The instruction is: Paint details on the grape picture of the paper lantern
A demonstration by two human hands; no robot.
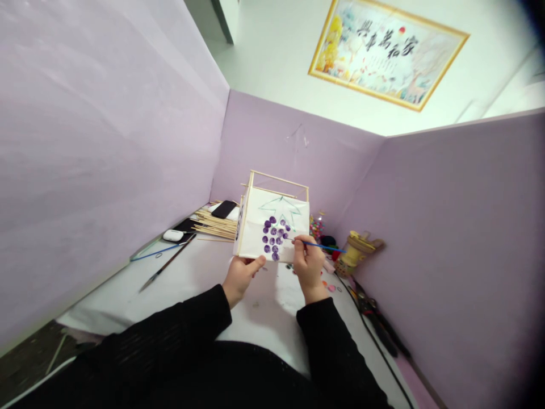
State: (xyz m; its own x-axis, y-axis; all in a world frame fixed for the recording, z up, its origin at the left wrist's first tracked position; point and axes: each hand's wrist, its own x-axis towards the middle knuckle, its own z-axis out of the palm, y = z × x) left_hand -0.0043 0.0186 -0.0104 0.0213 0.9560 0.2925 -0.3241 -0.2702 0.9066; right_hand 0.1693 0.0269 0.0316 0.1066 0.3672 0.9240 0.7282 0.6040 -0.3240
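My left hand (243, 276) grips the lower edge of a paper-covered wooden frame (251, 218), its thumb on the front face. White paper covers that face, with a bunch of round purple grapes (272, 241) and a green leaf outline (279, 209) on it. The top of the frame shows bare sticks. In my right hand (309, 264) a thin blue paintbrush (326, 247) is pinched, its tip close to the right side of the grapes. Whether the tip touches the paper I cannot tell.
Bundled wooden sticks (215, 224), a black phone (224, 209), a white case (173, 235) and a long brush (168, 264) lie left on the white-covered table (200, 307). Right are a yellow container (351, 254) and dark-handled pliers (377, 318). Purple panels (451, 238) enclose the table.
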